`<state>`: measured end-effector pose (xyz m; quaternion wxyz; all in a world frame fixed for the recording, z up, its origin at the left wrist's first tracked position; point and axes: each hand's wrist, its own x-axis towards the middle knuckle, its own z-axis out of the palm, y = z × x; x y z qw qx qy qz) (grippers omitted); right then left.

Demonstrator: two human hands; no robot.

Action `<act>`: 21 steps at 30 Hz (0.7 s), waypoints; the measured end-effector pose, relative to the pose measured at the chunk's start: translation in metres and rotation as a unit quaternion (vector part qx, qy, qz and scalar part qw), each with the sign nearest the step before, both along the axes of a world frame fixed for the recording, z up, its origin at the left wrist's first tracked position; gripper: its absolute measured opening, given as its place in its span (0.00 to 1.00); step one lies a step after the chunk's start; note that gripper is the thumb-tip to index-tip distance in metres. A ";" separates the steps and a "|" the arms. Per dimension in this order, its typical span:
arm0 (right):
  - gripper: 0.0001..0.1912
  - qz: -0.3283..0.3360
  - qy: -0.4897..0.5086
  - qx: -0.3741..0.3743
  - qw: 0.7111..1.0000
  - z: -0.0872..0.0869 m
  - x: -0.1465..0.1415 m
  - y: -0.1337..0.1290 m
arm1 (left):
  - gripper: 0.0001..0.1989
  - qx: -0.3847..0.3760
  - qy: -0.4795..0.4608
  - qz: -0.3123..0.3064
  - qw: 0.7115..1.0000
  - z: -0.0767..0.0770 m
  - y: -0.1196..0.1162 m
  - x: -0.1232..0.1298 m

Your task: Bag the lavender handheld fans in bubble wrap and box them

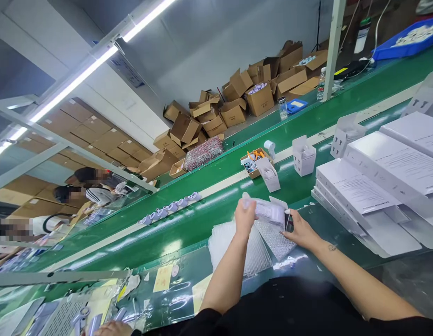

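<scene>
A light purple item in clear wrap is held up over the bench, its kind hidden by the wrap. My left hand is closed around its left end. My right hand pinches the edge of a small white box at the item's right end; the box's dark opening faces the item. How far the item sits inside the box I cannot tell. Beneath both hands lie bubble wrap sheets.
Stacked flat white boxes fill the right side. Upright white boxes and a parts carton stand beyond my hands. Purple devices line the green conveyor. Another person's hand is at lower left; other people sit farther left.
</scene>
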<state>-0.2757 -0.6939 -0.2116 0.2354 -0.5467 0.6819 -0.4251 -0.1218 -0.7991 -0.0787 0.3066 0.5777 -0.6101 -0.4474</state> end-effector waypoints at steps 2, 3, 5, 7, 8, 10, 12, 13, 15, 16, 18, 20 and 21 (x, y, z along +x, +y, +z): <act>0.31 0.009 0.015 -0.008 1.000 -0.001 0.005 -0.001 | 0.14 -0.142 -0.120 -0.065 0.980 -0.005 0.010 -0.013; 0.32 0.019 0.018 -0.019 0.999 -0.002 0.007 -0.001 | 0.14 -0.200 -0.184 -0.112 0.956 -0.010 0.018 -0.018; 0.32 0.027 0.012 -0.040 0.999 -0.005 0.009 -0.001 | 0.15 -0.253 -0.300 -0.206 0.896 -0.021 0.033 -0.027; 0.32 0.021 0.000 -0.041 0.999 -0.009 0.009 0.000 | 0.17 -0.242 -0.370 -0.273 0.855 -0.033 0.046 -0.030; 0.32 0.015 -0.008 -0.037 0.999 -0.012 0.009 0.001 | 0.18 -0.240 -0.384 -0.290 0.843 -0.038 0.051 -0.029; 0.34 0.005 -0.033 -0.025 0.999 -0.014 0.007 0.003 | 0.20 -0.263 -0.389 -0.308 0.827 -0.046 0.058 -0.023; 0.35 -0.005 -0.056 -0.002 0.998 -0.013 0.005 0.005 | 0.22 -0.298 -0.382 -0.330 0.810 -0.050 0.059 -0.012; 0.35 -0.011 -0.061 0.015 0.998 -0.009 0.004 0.005 | 0.22 -0.309 -0.378 -0.346 0.801 -0.051 0.059 -0.007; 0.33 -0.013 -0.051 0.049 0.997 0.004 0.004 0.001 | 0.25 -0.314 -0.364 -0.365 0.798 -0.050 0.057 0.001; 0.32 -0.007 -0.041 0.059 0.997 0.014 0.003 -0.003 | 0.25 -0.315 -0.352 -0.358 0.806 -0.049 0.057 0.005; 0.32 0.018 -0.029 0.053 0.998 0.035 0.001 -0.018 | 0.24 -0.321 -0.315 -0.309 0.838 -0.044 0.057 0.014; 0.34 0.046 -0.027 0.023 0.998 0.054 -0.002 -0.047 | 0.19 -0.323 -0.260 -0.244 0.877 -0.040 0.060 0.027; 0.35 0.061 -0.027 0.009 0.998 0.061 -0.004 -0.066 | 0.16 -0.316 -0.229 -0.219 0.894 -0.040 0.062 0.036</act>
